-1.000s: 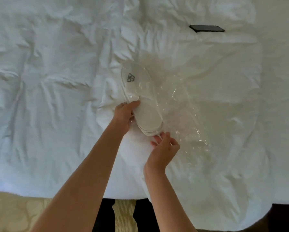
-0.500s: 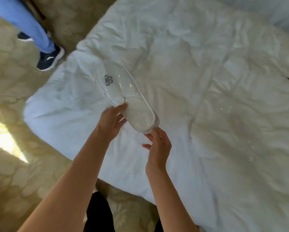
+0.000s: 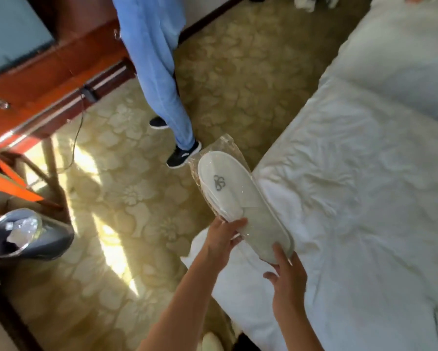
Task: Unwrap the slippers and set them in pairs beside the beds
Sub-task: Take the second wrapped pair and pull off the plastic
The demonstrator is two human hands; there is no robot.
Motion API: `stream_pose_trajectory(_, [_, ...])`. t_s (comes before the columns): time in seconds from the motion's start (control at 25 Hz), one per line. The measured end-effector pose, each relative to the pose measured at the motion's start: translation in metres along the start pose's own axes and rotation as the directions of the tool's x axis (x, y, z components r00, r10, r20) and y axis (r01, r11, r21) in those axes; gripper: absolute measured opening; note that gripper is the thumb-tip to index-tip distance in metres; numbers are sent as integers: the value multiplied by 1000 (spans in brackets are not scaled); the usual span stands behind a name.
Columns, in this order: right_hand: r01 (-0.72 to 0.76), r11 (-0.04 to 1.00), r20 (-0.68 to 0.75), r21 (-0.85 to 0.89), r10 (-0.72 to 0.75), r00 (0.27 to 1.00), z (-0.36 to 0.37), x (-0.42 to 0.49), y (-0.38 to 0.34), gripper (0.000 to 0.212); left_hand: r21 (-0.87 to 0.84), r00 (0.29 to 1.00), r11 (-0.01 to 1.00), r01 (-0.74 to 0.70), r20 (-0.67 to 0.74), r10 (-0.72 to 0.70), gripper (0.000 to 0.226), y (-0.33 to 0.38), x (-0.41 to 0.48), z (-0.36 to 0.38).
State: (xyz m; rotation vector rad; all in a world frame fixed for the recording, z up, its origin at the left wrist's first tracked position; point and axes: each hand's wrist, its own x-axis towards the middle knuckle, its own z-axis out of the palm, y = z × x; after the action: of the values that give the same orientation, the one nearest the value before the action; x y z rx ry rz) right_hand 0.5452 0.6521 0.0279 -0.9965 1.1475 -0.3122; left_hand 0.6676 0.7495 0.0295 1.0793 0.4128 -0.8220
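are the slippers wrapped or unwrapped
Wrapped: glossy clear plastic wrap covers the slippers, its crinkled end sticking out past the toe.

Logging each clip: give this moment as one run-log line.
left hand: grips wrapped slippers mid-length | right hand: touches heel end | plastic wrapper: on | location: over bed corner
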Motion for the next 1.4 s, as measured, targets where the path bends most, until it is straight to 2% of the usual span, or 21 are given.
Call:
stream_pose_trajectory(0.16, [56,983,-88,173,-41,995,35,22,-54,15,118,990,992,39,129,-54,40,62,35,53])
stream_pose_trajectory(0.28, [107,958,-214,266,-50,976,57,55,-79,16,222,983,970,100,130,-131,43,102,77,98])
stream_pose_trajectory(0.36, [165,933,-308,319,-63,949,72,78,-93,19,219,971,963,158,141,-191,42,119,113,119])
stream_pose_trajectory(0.48, [236,917,-385,322,-101,917,98,126,-114,20,259,956,944,204,155,-249,40,161,168,150])
stream_pose_trajectory(0.56, [226,922,-438,313,-71,896,110,145,-129,21,284,956,934,216,135,-261,33,175,197,166])
stream_pose_trajectory(0.64, [271,910,-484,312,-93,870,116,160,-145,9,308,947,921,237,137,-289,29,191,221,189])
stream_pose_trajectory(0.8, [301,906,-568,297,-86,818,120,190,-178,16,386,926,882,271,146,-348,41,210,272,236])
stream_pose_trajectory(1.04, [300,907,-695,295,-11,719,129,239,-224,31,550,866,770,323,157,-475,40,241,368,309])
stream_pose_trajectory(1.24, [317,879,-781,356,93,618,176,321,-279,15,688,784,653,316,199,-588,42,286,480,389])
stream_pose_trajectory(1.4, [313,885,-799,343,100,593,213,376,-327,20,708,756,629,320,210,-620,46,333,540,435])
